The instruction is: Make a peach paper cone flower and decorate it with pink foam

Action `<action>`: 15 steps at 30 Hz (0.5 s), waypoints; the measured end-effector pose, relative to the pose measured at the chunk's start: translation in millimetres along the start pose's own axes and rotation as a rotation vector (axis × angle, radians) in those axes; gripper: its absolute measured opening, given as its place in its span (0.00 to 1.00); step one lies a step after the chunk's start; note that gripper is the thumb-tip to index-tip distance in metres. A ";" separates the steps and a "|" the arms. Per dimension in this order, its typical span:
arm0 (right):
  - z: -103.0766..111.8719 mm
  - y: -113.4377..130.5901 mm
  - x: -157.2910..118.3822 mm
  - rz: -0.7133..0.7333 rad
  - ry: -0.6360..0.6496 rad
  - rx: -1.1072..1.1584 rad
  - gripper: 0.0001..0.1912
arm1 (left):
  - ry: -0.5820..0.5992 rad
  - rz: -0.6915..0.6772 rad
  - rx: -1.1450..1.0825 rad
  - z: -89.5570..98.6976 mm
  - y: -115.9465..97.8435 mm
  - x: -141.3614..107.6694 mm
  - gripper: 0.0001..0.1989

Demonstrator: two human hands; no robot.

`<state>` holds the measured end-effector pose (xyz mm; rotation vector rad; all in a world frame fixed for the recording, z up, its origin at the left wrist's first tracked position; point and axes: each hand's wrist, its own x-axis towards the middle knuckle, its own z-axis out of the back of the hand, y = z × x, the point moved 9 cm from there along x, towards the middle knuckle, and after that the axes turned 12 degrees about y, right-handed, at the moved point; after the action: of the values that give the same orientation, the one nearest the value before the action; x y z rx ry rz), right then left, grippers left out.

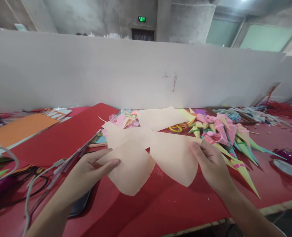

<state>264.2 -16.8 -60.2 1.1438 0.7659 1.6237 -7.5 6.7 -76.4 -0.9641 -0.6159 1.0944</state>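
Two pinches, well apart! Left hand point(95, 167) clamps the left cream sheet point(132, 166), right hand point(212, 164) the right cream sheet point(173, 154), each by its outer edge, seemingly to hold them spread over the red table point(175, 204); paper cones point(221, 134) lie heaped on the right.

At least two cream paper pieces point(133, 168), over five paper cones point(245, 174), one exit sign point(142, 19)

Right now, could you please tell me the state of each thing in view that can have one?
Left hand: pinching cream paper
Right hand: pinching cream paper
Cream paper: cut, curved-edged, unrolled
Paper cones: rolled, heaped
Large red sheet: unfolded
Exit sign: lit green
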 end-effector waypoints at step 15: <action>-16.8 111.2 -6.1 0.483 0.085 -0.131 0.11 | -0.092 0.026 -0.075 27.5 -28.7 -4.3 0.11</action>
<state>210.0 -58.8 29.1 1.2322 0.4446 2.0994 -18.5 7.9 -38.0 -0.9927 -0.7252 1.1502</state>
